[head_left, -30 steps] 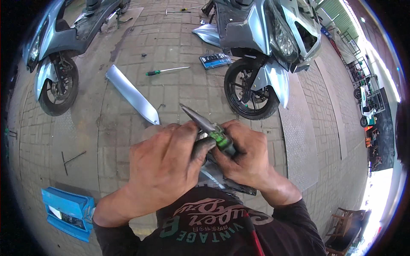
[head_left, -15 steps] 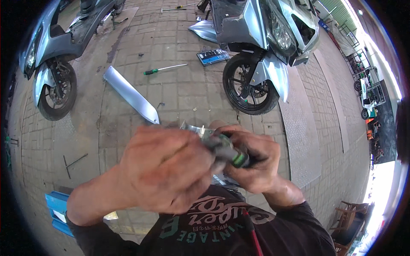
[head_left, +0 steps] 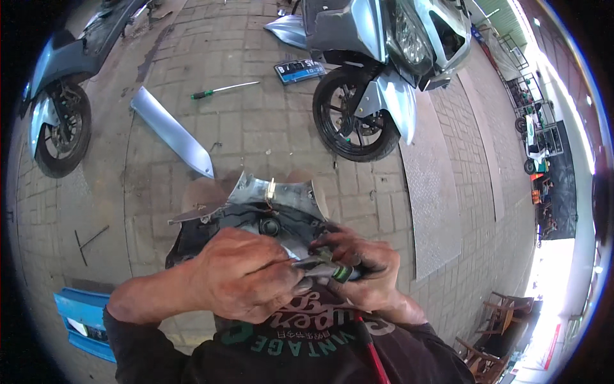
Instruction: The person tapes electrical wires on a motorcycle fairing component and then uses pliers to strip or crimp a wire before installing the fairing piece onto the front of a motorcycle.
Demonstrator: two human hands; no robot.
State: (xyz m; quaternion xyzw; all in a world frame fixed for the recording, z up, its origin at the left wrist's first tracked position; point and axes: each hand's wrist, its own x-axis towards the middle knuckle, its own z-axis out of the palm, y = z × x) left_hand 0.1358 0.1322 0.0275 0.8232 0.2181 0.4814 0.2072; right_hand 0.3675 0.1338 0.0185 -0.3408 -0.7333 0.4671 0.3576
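Note:
My right hand point(head_left: 368, 275), low in the middle, is closed round pliers point(head_left: 343, 274) with green-and-dark handles; their metal jaws point left. My left hand point(head_left: 243, 275) is closed beside the jaws; what its fingers grip is hidden. Just beyond both hands lies a scooter body part point(head_left: 246, 211) of dark plastic, with a pale upper section and a small metal bracket point(head_left: 271, 189); its lower portion is covered by my hands. A thin red rod or handle point(head_left: 374, 352) rests against my dark shirt.
Two pale-blue scooters point(head_left: 358, 38) point(head_left: 61, 77) stand ahead. On the pavers lie a long silver panel point(head_left: 171, 131), screwdriver point(head_left: 224, 88), plate point(head_left: 299, 72), loose fairing point(head_left: 288, 32) and T-wrench point(head_left: 86, 243). A blue plastic object point(head_left: 80, 320) sits lower left, wooden chairs point(head_left: 499, 313) lower right.
Both hands have moved down with the pliers, whose jaws turned from pointing up-left to pointing left. More of the scooter part beyond the hands has come into view.

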